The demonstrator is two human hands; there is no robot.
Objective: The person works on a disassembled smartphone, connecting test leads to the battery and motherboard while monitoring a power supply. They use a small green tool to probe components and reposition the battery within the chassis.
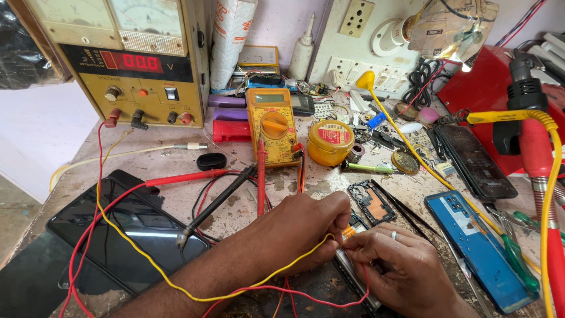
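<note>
Two hands worked thin wires onto an opened phone at the front of a cluttered counter (pixel 53 194).

The left hand (pixel 306 227) was curled shut, pinching the yellow wire (pixel 147 262) against the opened phone (pixel 353 277), which lay at the near edge between both hands. The right hand (pixel 406 265), a ring on one finger, had its fingertips closed on the red wire (pixel 294 291) just beside the left thumb. A black phone frame (pixel 372 203) lay just beyond the hands, tweezers (pixel 406 209) beside it, and a blue phone back (pixel 479 253) lay to the right. A yellow meter (pixel 273 123) and a round yellow tin (pixel 331 142) stood farther back, with a power supply (pixel 138 65) at the back left.
</note>
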